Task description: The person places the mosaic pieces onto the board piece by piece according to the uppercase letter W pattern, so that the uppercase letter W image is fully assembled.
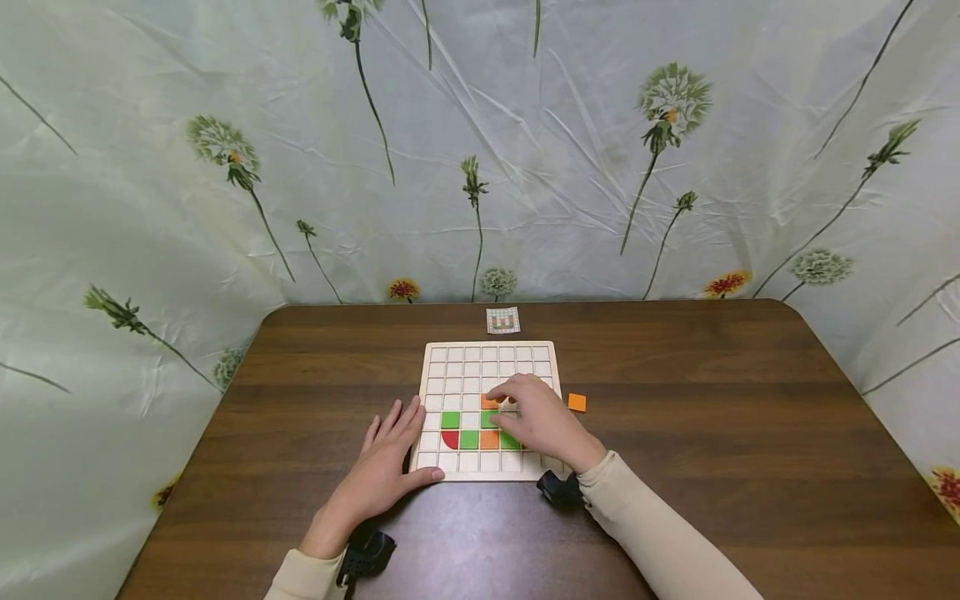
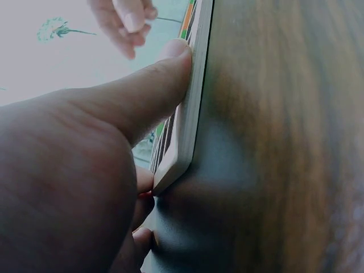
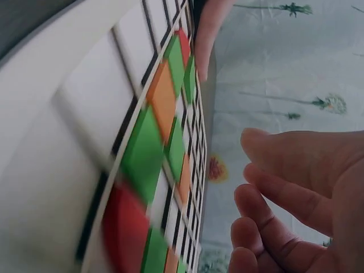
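A pale grid board (image 1: 442,468) lies on the table with green, orange and red tiles in its cells. My left hand (image 1: 384,467) rests at its left side, fingers spread, thumb on the near left corner. Over the board hovers my right hand (image 1: 536,417), fingers loosely bent. Nothing shows between its thumb and fingertips in the right wrist view. Beneath its fingers are an orange tile (image 1: 489,402) and a green tile (image 1: 488,420). The near row includes a rounded red tile (image 1: 450,439) and another orange tile (image 1: 489,439). My right hand hides some right-hand cells.
A loose orange tile (image 1: 577,402) lies on the table just right of the board. Beyond the far edge sits a small printed pattern card (image 1: 502,320). The brown wooden table (image 1: 697,400) meets a flower-print curtain (image 1: 555,167) at the back.
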